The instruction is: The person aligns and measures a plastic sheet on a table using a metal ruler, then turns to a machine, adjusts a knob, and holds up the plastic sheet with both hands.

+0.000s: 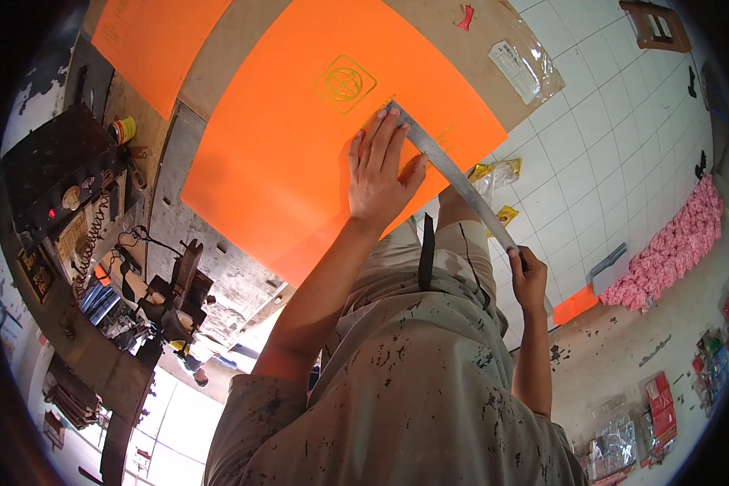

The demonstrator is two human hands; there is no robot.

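A large orange sheet [275, 154] with a gold emblem [345, 83] and faint gold lettering lies over brown cardboard. Across its right part runs a long metal ruler [445, 162], slanting down past the sheet's edge toward me. My left hand [381, 174] rests flat on the sheet, fingers stretched and thumb apart. Its fingertips are beside the ruler's far end; whether they press on the metal I cannot tell. Beyond the sheet's edge, my right hand [529, 275] is closed round the ruler's near part.
Another orange sheet [158, 44] lies at the far left. A dark machine [178, 300] with cables and a black box [61, 174] stand on the left. Cardboard [437, 28] shows beyond the sheet. On the tiled floor [575, 130] at right are plastic wrappers [498, 178] and a pink mat [672, 247].
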